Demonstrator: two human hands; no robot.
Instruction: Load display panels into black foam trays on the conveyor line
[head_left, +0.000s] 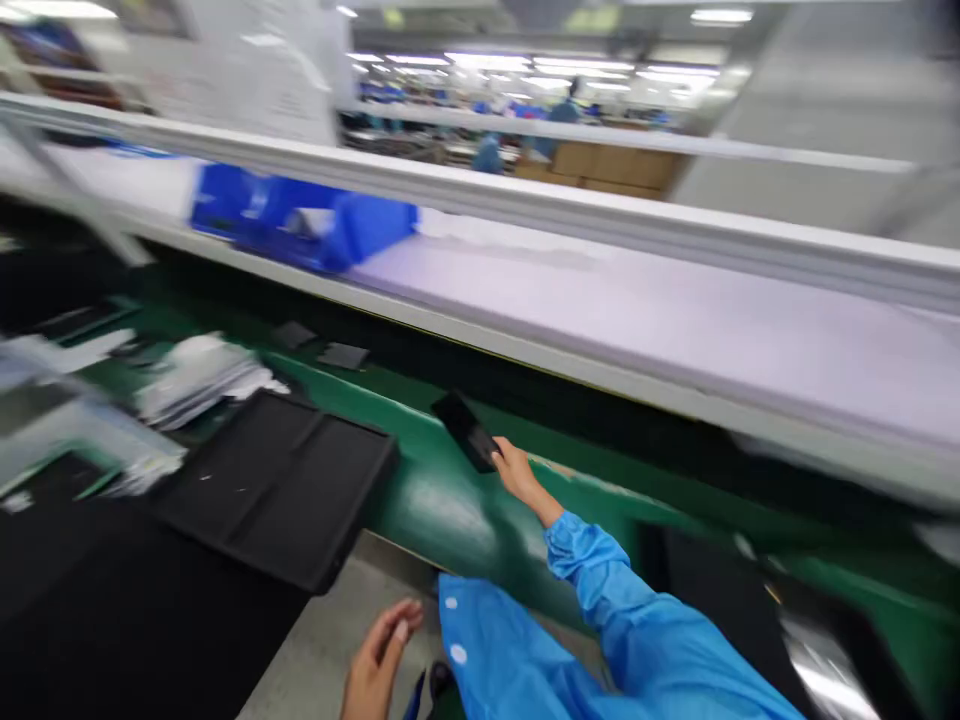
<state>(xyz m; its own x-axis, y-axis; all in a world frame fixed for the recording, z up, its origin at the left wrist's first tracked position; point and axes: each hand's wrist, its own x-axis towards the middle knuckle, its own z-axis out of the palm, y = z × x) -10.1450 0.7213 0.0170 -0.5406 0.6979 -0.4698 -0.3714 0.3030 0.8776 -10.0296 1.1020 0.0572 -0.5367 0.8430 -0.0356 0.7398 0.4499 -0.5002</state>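
My right hand [519,474], in a blue sleeve, grips the lower right end of a flat black phone-like panel [463,428]. The panel is held tilted over the green work surface [427,490]; whether it touches the surface I cannot tell. At the bottom of the view my left hand [381,655] is held up over the floor gap, holding nothing, with its fingers loosely bent and the thumb apart. Left of both hands lies a shallow black tray [281,480] with a divider across it and small light specks inside.
Blue bins [300,215] stand on the white shelf [600,310] that runs across behind the work surface. White sheets or bags [206,380] and a clear plastic box [97,430] sit at the left. Blurred dark items [720,590] lie at the right. A rail [480,190] crosses above.
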